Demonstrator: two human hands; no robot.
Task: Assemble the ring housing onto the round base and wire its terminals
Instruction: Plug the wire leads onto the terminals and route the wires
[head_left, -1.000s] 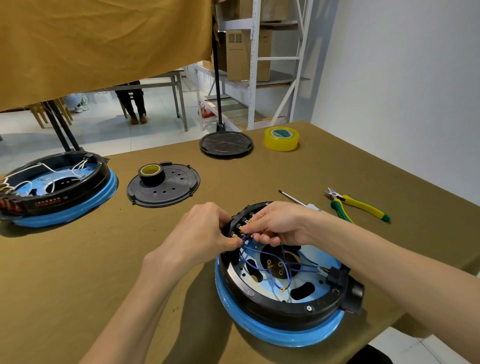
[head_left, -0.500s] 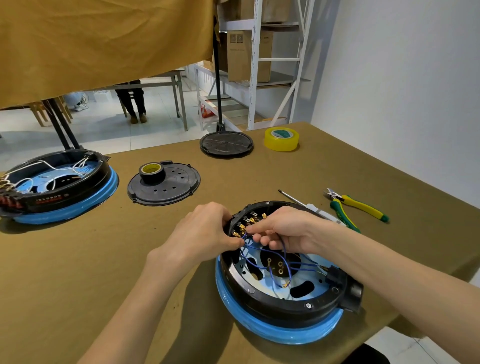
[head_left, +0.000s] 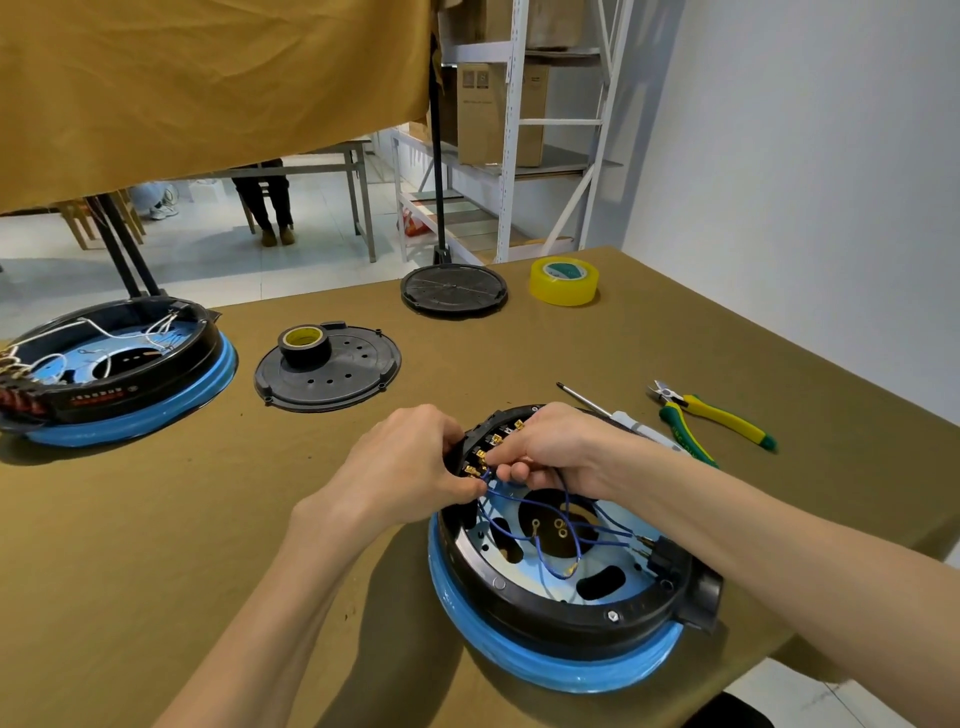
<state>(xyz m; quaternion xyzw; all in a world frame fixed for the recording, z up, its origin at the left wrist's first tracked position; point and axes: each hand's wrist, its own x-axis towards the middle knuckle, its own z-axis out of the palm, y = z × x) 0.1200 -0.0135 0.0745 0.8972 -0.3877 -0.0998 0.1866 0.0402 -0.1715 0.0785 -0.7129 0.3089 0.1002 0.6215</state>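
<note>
At the bench's near edge the black ring housing (head_left: 545, 618) sits on the blue round base (head_left: 550, 665); left hand (head_left: 410, 467) and right hand (head_left: 561, 452) both pinch blue wires (head_left: 519, 504) at its brass terminals (head_left: 480, 460); pliers (head_left: 711, 415) lie beyond.

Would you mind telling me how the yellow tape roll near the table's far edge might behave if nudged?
The yellow tape roll lies flat on its side face, so it would probably slide on the cloth rather than roll. Its open core suggests it is fairly light.
</note>
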